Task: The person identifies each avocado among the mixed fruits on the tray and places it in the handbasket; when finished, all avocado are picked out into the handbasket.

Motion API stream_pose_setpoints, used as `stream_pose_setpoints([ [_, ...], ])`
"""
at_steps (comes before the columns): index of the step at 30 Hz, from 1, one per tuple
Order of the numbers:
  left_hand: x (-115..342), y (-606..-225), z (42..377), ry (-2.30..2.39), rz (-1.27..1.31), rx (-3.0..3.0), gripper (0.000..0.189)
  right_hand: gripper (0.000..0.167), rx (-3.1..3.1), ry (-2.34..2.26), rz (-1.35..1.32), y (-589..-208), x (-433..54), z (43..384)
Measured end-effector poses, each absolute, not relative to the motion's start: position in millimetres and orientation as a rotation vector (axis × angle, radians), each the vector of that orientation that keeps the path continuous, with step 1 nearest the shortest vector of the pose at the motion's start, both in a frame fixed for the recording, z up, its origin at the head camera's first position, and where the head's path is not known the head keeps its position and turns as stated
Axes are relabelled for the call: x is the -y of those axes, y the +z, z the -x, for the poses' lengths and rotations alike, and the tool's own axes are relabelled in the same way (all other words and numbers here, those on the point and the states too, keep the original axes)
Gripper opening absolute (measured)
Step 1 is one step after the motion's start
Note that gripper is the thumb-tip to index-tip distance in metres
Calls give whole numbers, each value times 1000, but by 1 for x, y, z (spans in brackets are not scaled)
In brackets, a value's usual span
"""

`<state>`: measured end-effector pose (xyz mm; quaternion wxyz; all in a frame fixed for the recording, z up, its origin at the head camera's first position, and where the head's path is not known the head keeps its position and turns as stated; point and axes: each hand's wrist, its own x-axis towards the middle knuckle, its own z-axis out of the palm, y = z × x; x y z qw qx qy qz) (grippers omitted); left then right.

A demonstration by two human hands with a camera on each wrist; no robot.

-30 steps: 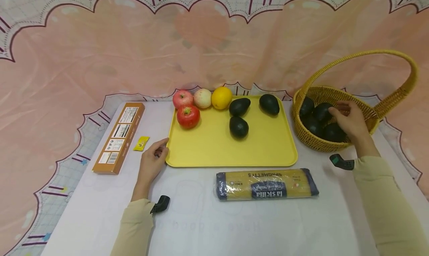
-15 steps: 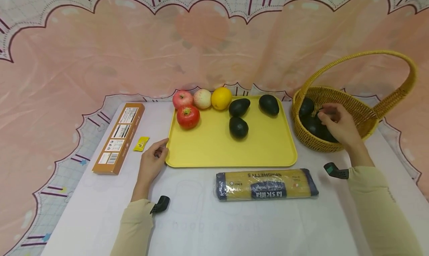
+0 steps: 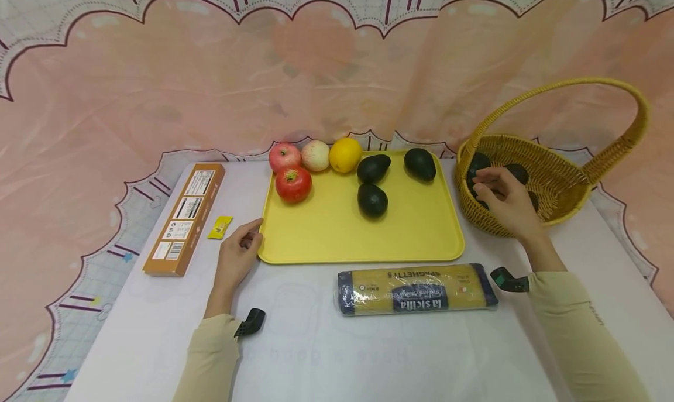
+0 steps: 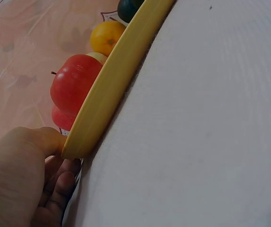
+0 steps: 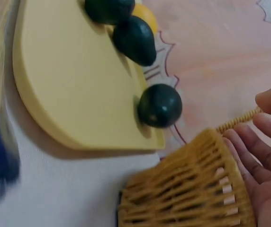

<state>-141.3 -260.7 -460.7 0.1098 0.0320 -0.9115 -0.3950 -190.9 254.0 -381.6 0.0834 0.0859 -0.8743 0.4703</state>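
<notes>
My left hand (image 3: 238, 260) holds the left edge of a yellow tray (image 3: 316, 238); in the left wrist view the thumb lies on the rim (image 4: 102, 94) and the fingers are below it. Over the left part of a wicker basket (image 3: 487, 222), my right hand (image 3: 508, 203) hovers with loosely bent fingers and nothing visible in them. Several dark avocados (image 3: 518, 172) lie in the basket, partly hidden by that hand. In the right wrist view the fingers (image 5: 254, 146) are beside the basket's rim. On the tray lie three more avocados (image 3: 372, 201).
A pink apple (image 3: 285, 156), a red round fruit (image 3: 293, 185), a pale round fruit (image 3: 316, 155) and an orange (image 3: 345, 154) sit at the tray's back left. Spaghetti (image 3: 418, 289) lies in front. At left are a long brown box (image 3: 185, 220) and a yellow wrapped sweet (image 3: 220, 227).
My right hand has moved left across the basket, uncovering some of its right side. The left hand stays at the tray's edge. Nothing on the tray has moved.
</notes>
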Motion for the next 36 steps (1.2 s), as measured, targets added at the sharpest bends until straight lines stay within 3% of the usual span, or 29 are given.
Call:
stream_pose_setpoints([
  [11, 263, -462, 142, -1164, -64, 2652, 35, 36, 2719, 1249, -400, -379, -227, 199],
  [36, 263, -464, 143, -1152, -64, 2670, 35, 38, 2909, 1212, -528, -380, -199, 258],
])
